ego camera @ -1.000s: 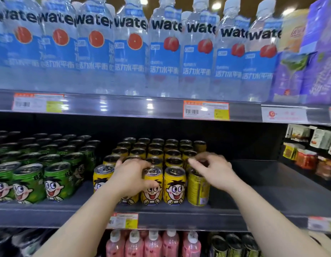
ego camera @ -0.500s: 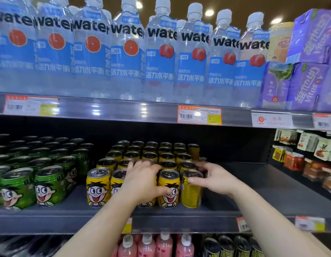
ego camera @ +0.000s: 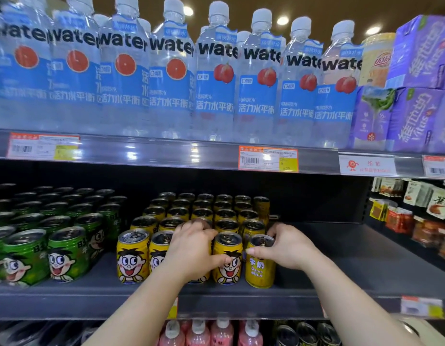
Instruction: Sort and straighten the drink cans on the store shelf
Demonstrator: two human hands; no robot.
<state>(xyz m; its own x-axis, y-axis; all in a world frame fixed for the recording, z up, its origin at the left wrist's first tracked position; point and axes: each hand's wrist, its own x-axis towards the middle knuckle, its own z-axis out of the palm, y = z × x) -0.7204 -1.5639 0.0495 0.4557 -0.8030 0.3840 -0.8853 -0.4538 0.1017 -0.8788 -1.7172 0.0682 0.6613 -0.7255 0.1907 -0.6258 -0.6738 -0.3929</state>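
Front row, dark metal shelf [ego camera: 67, 295]. Left hand [ego camera: 191, 253], grip closed round a hidden yellow cartoon-face can. Right hand [ego camera: 288, 248] grips the rightmost yellow tin can [ego camera: 259, 270], label sideways. Risk: twisting nudges tight neighbours, toppling one off the edge.

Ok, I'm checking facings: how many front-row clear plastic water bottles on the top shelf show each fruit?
Clear plastic water bottles with red grapefruit-slice labels: 4
Clear plastic water bottles with red peach labels: 4
Total: 8

Shop: stocked shelves [ego camera: 216, 299], price tags [ego camera: 268, 159].
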